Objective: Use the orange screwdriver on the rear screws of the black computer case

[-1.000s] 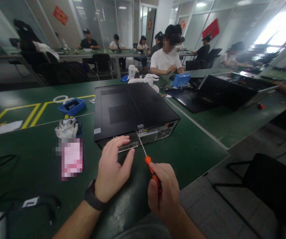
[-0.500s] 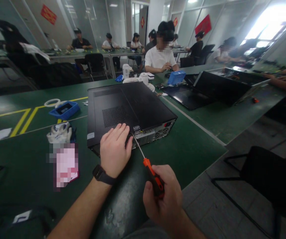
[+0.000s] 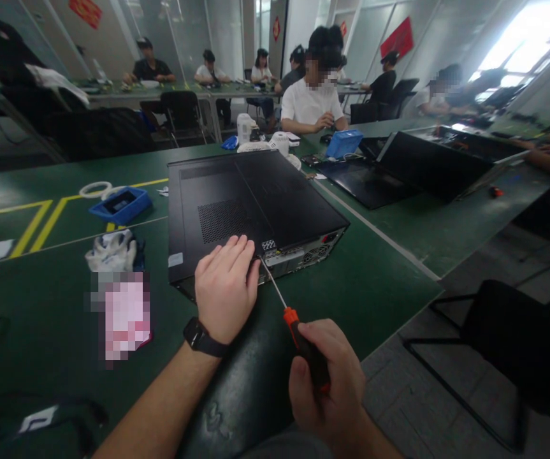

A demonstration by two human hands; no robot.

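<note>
A black desktop computer case [image 3: 217,185] lies flat on the green table, its rear panel of ports and a fan grille facing right and toward me. My left hand [image 3: 227,287] rests on the case's near edge, fingers stretched out together and thumb at the rim. In my right hand [image 3: 329,376] is a screwdriver [image 3: 307,347] with an orange and black handle. Its thin shaft points up and left, the tip meeting the rear edge of the case beside my left thumb. What the tip touches is too small to make out.
Left of the case are a blue tray [image 3: 120,205], work gloves [image 3: 115,250] and a blurred pink item [image 3: 127,312]. Behind it stand white fans [image 3: 245,131]. An opened case [image 3: 427,162] lies at right, near a co-worker in white [image 3: 310,105]. A black chair [image 3: 504,331] stands right.
The camera view has shifted slightly. The screwdriver handle has turned in my right hand, showing less orange, while its tip stays at the case edge. My left hand keeps its place on the case.
</note>
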